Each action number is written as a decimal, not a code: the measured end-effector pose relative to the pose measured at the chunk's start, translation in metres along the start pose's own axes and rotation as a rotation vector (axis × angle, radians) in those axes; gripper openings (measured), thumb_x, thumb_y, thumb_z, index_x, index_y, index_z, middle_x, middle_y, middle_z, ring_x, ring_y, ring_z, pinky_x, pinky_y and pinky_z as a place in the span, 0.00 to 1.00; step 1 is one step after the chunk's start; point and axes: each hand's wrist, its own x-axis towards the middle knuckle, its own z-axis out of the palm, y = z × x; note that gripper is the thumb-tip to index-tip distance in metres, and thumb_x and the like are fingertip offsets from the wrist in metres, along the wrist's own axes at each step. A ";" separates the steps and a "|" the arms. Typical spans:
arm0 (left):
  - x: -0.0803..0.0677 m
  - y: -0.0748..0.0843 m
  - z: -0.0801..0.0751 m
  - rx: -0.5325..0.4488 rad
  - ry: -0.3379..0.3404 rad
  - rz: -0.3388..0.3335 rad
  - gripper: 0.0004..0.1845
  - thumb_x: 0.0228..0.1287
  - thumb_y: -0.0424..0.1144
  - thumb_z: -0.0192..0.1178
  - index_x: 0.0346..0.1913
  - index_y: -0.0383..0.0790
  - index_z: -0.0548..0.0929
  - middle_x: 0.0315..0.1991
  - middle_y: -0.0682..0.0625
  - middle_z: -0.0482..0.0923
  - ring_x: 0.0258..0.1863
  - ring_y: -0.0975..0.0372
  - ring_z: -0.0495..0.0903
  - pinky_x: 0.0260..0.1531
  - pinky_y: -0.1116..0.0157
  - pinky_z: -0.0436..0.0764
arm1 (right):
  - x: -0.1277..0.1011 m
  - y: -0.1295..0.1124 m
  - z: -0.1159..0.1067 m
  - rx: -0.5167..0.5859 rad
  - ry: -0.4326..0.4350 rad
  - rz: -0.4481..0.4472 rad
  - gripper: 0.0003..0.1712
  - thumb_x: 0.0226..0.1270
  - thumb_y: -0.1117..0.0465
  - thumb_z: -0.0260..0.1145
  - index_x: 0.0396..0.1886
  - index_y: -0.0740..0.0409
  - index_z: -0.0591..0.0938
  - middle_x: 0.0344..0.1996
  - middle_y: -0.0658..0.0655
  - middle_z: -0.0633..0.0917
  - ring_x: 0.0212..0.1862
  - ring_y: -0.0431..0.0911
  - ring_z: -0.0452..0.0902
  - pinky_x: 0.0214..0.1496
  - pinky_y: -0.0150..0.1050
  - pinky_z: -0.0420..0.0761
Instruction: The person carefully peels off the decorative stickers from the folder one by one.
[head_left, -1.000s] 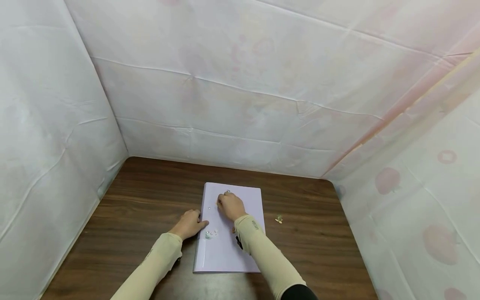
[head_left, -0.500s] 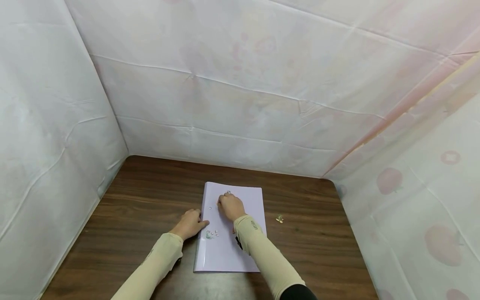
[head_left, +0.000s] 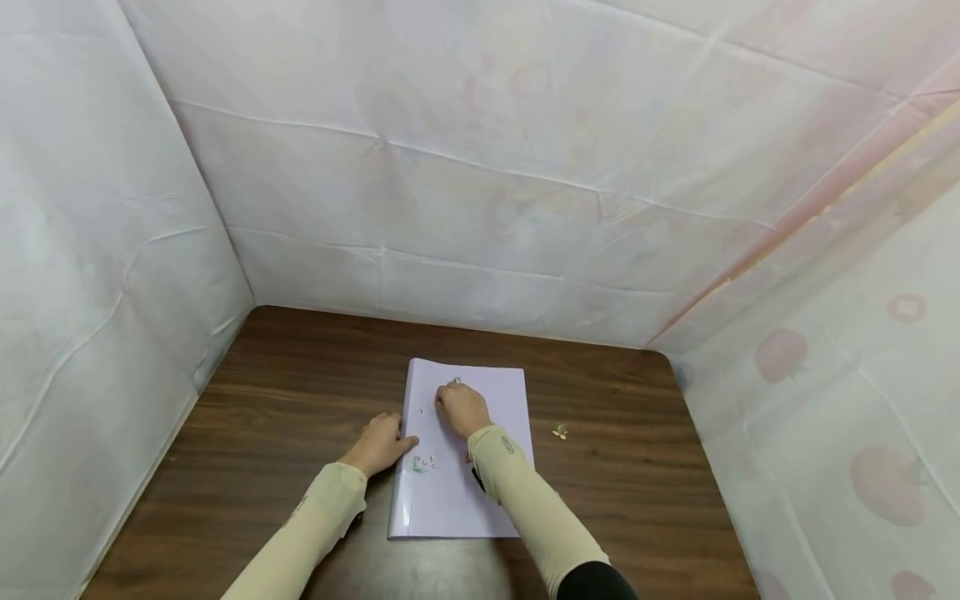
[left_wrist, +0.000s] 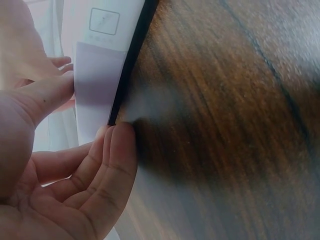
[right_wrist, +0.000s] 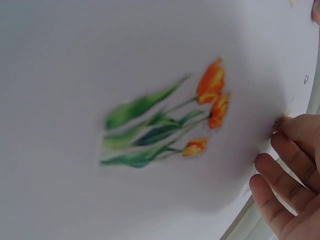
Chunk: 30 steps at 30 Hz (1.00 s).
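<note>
Lying on the desk, the lilac folder is touched at its left edge by the open left hand. Its upper part is pressed by the right hand; whether anything is pinched cannot be told.

Folder on the table centre, small stickers on it (near its left edge), one sticker on the table right of it

A dark wooden table with a streaky grain and rounded far corners carries it all — a pale lilac folder lies flat at its middle, long side running away from the person. Off to the folder's right, well apart from its edge, one small sticker sits alone on the bare wood — too small to make out
</note>
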 end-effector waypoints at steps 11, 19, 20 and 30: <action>-0.006 0.000 0.001 0.004 0.012 0.000 0.22 0.62 0.40 0.71 0.48 0.23 0.80 0.35 0.42 0.76 0.34 0.53 0.78 0.35 0.54 0.80 | -0.001 -0.004 0.003 -0.001 -0.019 -0.024 0.04 0.68 0.57 0.70 0.33 0.48 0.89 0.30 0.46 0.85 0.34 0.40 0.81 0.35 0.33 0.80; -0.008 0.000 0.003 0.009 0.014 -0.006 0.23 0.62 0.40 0.71 0.49 0.23 0.80 0.36 0.42 0.77 0.35 0.53 0.79 0.36 0.54 0.80 | -0.001 -0.002 0.002 -0.006 -0.051 -0.028 0.03 0.67 0.58 0.70 0.32 0.49 0.87 0.29 0.46 0.83 0.34 0.40 0.79 0.37 0.32 0.79; -0.008 0.000 0.003 0.007 0.013 -0.006 0.23 0.62 0.41 0.71 0.49 0.23 0.80 0.36 0.42 0.77 0.36 0.53 0.79 0.36 0.54 0.80 | -0.002 -0.002 0.002 -0.020 -0.049 -0.033 0.03 0.67 0.57 0.70 0.33 0.50 0.86 0.29 0.46 0.83 0.34 0.40 0.79 0.37 0.33 0.79; -0.005 0.002 0.004 -0.003 -0.014 0.004 0.25 0.63 0.41 0.70 0.51 0.21 0.79 0.34 0.43 0.75 0.36 0.52 0.78 0.37 0.53 0.80 | -0.014 0.010 -0.005 -0.065 -0.041 -0.024 0.09 0.74 0.54 0.63 0.42 0.55 0.83 0.37 0.52 0.83 0.41 0.45 0.82 0.43 0.38 0.82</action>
